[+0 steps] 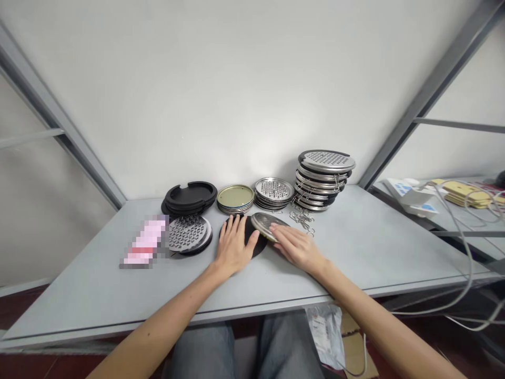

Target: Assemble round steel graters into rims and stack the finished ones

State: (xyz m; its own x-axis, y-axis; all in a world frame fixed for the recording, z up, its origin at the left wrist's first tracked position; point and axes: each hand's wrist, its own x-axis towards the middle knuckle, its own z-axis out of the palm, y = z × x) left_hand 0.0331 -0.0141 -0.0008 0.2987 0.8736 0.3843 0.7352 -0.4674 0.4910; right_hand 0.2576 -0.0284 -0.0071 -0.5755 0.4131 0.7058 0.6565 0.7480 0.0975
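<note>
Fingers outstretched, my left hand (pixel 235 243) lies flat on a round black disc (pixel 259 246) on the table. Beside it my right hand (pixel 294 245) grips a round metal disc (pixel 262 221), tilted and partly over the black disc's right side. My fingers cover part of its top. Behind my hands stand a stack of gold-coloured round lids (pixel 235 196) and a stack of round grater plates (pixel 274 190). To the left lies a patterned metal grater disc (pixel 187 234) on black pieces.
Black rings (pixel 191 195) are piled at the back left. A tall stack of metal discs with black rims (pixel 325 181) stands at the back right, with loose wire hooks (pixel 302 217) before it. A blurred-out pink item (pixel 145 241) lies left. White cables (pixel 469 263) hang at the right.
</note>
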